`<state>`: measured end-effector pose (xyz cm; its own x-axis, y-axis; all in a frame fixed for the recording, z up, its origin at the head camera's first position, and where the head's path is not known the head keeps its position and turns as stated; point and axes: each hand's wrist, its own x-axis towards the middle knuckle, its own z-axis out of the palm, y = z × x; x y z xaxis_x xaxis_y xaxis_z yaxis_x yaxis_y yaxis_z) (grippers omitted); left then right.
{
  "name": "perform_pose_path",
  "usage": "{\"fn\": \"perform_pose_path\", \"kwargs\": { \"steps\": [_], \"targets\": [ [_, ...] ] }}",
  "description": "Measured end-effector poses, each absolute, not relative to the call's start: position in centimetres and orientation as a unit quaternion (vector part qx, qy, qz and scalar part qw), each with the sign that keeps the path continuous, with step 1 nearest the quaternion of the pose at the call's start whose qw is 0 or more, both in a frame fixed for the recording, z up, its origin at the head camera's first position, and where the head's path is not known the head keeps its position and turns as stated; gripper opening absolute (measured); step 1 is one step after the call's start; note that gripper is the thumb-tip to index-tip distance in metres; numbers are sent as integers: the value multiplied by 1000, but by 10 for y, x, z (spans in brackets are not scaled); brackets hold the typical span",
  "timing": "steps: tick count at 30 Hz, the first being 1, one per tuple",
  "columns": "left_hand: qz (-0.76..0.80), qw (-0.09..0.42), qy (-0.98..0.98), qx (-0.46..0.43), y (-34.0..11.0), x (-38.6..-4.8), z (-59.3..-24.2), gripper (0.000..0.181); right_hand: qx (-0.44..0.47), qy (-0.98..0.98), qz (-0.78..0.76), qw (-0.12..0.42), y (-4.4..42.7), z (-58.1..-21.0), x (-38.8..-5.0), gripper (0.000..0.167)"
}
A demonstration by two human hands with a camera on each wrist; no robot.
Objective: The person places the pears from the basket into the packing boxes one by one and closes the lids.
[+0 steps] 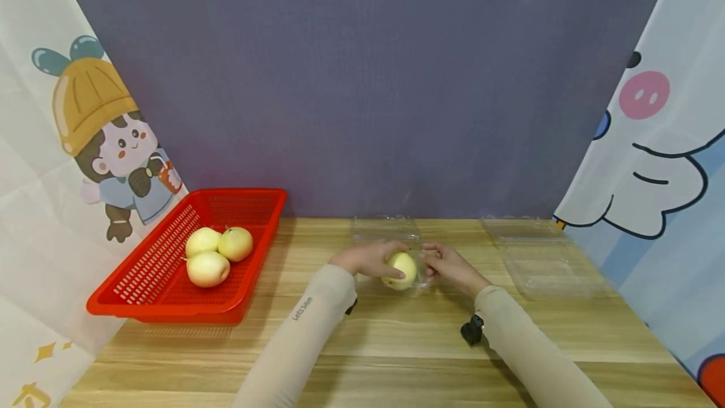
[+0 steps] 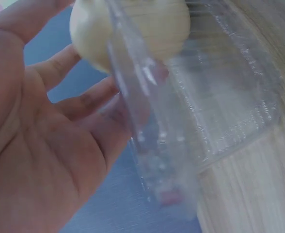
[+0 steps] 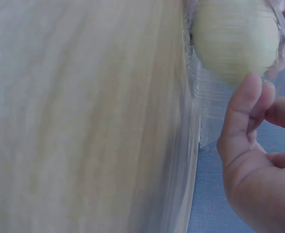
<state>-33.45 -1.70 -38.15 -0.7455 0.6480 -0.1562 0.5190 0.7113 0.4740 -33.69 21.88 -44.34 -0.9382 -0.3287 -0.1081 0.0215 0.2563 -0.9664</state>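
Note:
A round, pale yellow pear is at a clear plastic clamshell box in the middle of the table. My left hand grips the pear from the left, thumb in front and fingers behind. In the left wrist view, a clear plastic wall stands partly in front of the pear. On the right, my right hand has its fingers curled, thumb and fingertips pinching the edge of the box. From the right wrist, the pear shows behind clear plastic, just beyond my fingertips.
A red plastic basket with three pale yellow pears stands on the left of the wooden table. Another open clear clamshell box lies to the right. Behind the table rises a grey-blue panel.

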Motion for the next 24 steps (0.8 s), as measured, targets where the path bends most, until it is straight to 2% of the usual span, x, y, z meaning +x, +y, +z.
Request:
{"fn": "perform_pose_path", "kwargs": {
  "steps": [4, 9, 24],
  "targets": [
    [231, 169, 905, 313, -19, -333, -379, 58, -99, 778, -602, 149, 219, -442, -335, 55],
    [244, 178, 904, 302, -21, -332, -378, 59, -98, 777, -603, 153, 220, -440, -334, 56],
    [248, 153, 906, 307, -11, -334, -387, 60, -96, 775, -606, 154, 219, -442, -335, 55]
  ]
}}
